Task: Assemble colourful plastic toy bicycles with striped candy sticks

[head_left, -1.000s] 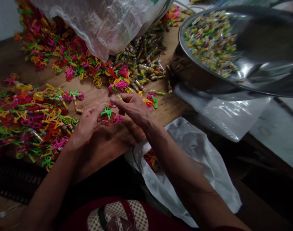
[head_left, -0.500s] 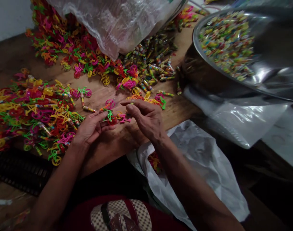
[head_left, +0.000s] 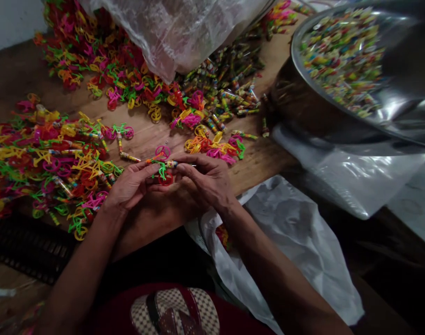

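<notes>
My left hand (head_left: 130, 185) and my right hand (head_left: 205, 179) meet over the near edge of a wooden table (head_left: 152, 135). Both are pinched on a small green plastic bicycle toy (head_left: 162, 169) with a red wheel. My right fingers also press a small striped rolled tube (head_left: 170, 164) against its top. A pink wheel-shaped piece (head_left: 162, 151) lies just beyond my fingers. Heaps of small bright plastic bicycles (head_left: 55, 158) lie to my left and further back (head_left: 104, 70).
A pile of striped rolled tubes (head_left: 229, 88) lies at the back centre under a clear plastic bag (head_left: 177, 32). A large metal bowl (head_left: 401, 116) of coloured tubes stands at the right. A white plastic bag (head_left: 289, 237) hangs below the table edge by my right arm.
My right hand has come left and closed onto the green toy held by my left hand, bringing a striped tube to it. The view has shifted slightly.
</notes>
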Demonstrator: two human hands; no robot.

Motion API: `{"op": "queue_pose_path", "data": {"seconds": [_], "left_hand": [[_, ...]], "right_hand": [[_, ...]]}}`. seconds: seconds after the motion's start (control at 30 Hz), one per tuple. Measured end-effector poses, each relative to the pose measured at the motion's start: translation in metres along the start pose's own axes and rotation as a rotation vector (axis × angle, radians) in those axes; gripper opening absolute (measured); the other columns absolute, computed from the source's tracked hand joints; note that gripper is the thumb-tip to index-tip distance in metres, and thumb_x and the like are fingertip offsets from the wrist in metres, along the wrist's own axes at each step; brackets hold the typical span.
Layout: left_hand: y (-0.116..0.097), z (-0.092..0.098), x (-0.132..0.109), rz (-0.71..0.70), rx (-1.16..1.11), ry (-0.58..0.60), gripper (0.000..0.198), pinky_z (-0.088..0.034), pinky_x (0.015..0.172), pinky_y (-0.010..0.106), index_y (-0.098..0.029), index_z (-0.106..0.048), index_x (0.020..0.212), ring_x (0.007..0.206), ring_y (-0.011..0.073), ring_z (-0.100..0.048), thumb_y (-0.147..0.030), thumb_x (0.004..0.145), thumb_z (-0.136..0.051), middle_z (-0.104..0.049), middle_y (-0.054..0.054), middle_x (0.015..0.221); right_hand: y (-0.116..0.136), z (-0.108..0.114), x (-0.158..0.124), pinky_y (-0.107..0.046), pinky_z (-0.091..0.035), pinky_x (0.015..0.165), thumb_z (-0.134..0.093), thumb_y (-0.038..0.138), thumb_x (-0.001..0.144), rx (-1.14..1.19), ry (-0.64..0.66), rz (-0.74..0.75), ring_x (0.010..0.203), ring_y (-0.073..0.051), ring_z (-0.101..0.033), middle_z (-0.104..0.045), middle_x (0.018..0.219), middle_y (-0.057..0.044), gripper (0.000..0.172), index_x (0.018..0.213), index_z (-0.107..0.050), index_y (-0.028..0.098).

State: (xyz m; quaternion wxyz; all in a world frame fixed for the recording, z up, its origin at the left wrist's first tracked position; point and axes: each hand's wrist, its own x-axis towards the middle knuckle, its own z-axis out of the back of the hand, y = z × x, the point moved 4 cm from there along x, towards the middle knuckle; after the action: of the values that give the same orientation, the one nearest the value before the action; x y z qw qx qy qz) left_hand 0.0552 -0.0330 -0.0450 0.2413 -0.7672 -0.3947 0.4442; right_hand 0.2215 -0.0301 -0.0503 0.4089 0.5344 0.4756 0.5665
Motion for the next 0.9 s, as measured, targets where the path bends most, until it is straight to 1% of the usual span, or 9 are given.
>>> {"op": "queue_pose_path", "data": {"seconds": [0.07, 0.17, 0.27, 0.33, 0.43, 0.53, 0.63, 0.77, 0.9], "left_hand": [[-0.001, 0.000, 0.001, 0.017, 0.010, -0.004, 0.007, -0.061, 0.053, 0.023, -0.010, -0.074, 0.083, 0.061, 0.0163, -0.072, -0.007, 0.082, -0.067, -0.076, 0.006, 0.075], [-0.002, 0.001, 0.004, 0.043, 0.044, -0.012, 0.008, -0.061, 0.053, 0.024, -0.009, -0.074, 0.083, 0.059, 0.0162, -0.072, -0.007, 0.083, -0.066, -0.076, 0.007, 0.076], [-0.002, 0.002, 0.006, 0.035, 0.060, -0.045, 0.008, -0.061, 0.053, 0.023, -0.008, -0.074, 0.087, 0.063, 0.0169, -0.073, -0.008, 0.083, -0.067, -0.078, 0.009, 0.083], [-0.001, 0.003, 0.006, 0.032, 0.073, -0.045, 0.010, -0.061, 0.054, 0.023, -0.009, -0.075, 0.091, 0.067, 0.0180, -0.075, -0.010, 0.082, -0.069, -0.078, 0.010, 0.087], [0.001, 0.003, 0.006, 0.046, 0.102, 0.009, 0.015, -0.061, 0.055, 0.024, -0.009, -0.076, 0.097, 0.072, 0.0207, -0.076, -0.012, 0.084, -0.069, -0.078, 0.012, 0.092], [0.002, 0.002, 0.006, 0.038, 0.100, 0.035, 0.016, -0.061, 0.054, 0.025, -0.010, -0.076, 0.098, 0.072, 0.0213, -0.076, -0.014, 0.084, -0.069, -0.078, 0.012, 0.090], [0.003, 0.001, 0.005, 0.044, 0.105, 0.036, 0.016, -0.061, 0.054, 0.024, -0.011, -0.077, 0.097, 0.069, 0.0211, -0.076, -0.016, 0.083, -0.071, -0.078, 0.011, 0.086], [0.004, -0.003, 0.006, 0.049, 0.121, 0.040, 0.009, -0.059, 0.051, 0.022, -0.010, -0.077, 0.086, 0.062, 0.0180, -0.073, -0.014, 0.080, -0.072, -0.075, 0.008, 0.075], [0.004, -0.007, 0.009, -0.011, 0.168, 0.047, 0.005, -0.056, 0.047, 0.020, -0.010, -0.077, 0.078, 0.053, 0.0120, -0.065, -0.013, 0.077, -0.073, -0.073, 0.005, 0.069]], "right_hand": [[0.004, 0.001, -0.001, -0.024, -0.058, 0.062, -0.070, 0.025, 0.087, -0.113, 0.000, 0.108, 0.066, -0.012, -0.069, -0.076, 0.082, 0.000, 0.009, 0.092, -0.077, 0.021], [0.017, 0.000, -0.006, -0.027, -0.061, 0.078, -0.066, 0.016, 0.089, -0.326, -0.028, 0.325, 0.083, -0.015, -0.074, -0.079, 0.093, -0.003, 0.015, 0.098, -0.076, 0.022], [0.026, -0.003, -0.012, -0.027, -0.061, 0.083, -0.063, 0.013, 0.091, -0.486, -0.046, 0.467, 0.088, -0.016, -0.076, -0.080, 0.096, -0.005, 0.019, 0.102, -0.076, 0.022], [0.028, -0.006, -0.015, -0.028, -0.062, 0.082, -0.063, 0.015, 0.092, -0.554, -0.035, 0.482, 0.087, -0.017, -0.076, -0.080, 0.096, -0.004, 0.018, 0.102, -0.076, 0.022], [0.027, -0.005, -0.018, -0.032, -0.063, 0.083, -0.064, 0.020, 0.092, -0.585, -0.065, 0.426, 0.087, -0.019, -0.077, -0.081, 0.096, -0.004, 0.016, 0.101, -0.077, 0.024], [0.026, -0.005, -0.022, -0.036, -0.064, 0.088, -0.064, 0.020, 0.092, -0.599, -0.093, 0.404, 0.089, -0.021, -0.077, -0.081, 0.097, -0.004, 0.018, 0.102, -0.078, 0.026], [0.024, -0.003, -0.022, -0.036, -0.064, 0.089, -0.064, 0.020, 0.092, -0.616, -0.050, 0.417, 0.090, -0.021, -0.077, -0.081, 0.098, -0.004, 0.018, 0.103, -0.078, 0.026], [0.020, 0.002, -0.019, -0.034, -0.064, 0.085, -0.063, 0.020, 0.092, -0.588, 0.032, 0.446, 0.091, -0.020, -0.077, -0.081, 0.098, -0.004, 0.019, 0.101, -0.078, 0.025], [0.015, 0.007, -0.018, -0.033, -0.063, 0.083, -0.063, 0.019, 0.091, -0.580, 0.078, 0.475, 0.091, -0.020, -0.077, -0.080, 0.100, -0.005, 0.018, 0.101, -0.078, 0.025]]}}
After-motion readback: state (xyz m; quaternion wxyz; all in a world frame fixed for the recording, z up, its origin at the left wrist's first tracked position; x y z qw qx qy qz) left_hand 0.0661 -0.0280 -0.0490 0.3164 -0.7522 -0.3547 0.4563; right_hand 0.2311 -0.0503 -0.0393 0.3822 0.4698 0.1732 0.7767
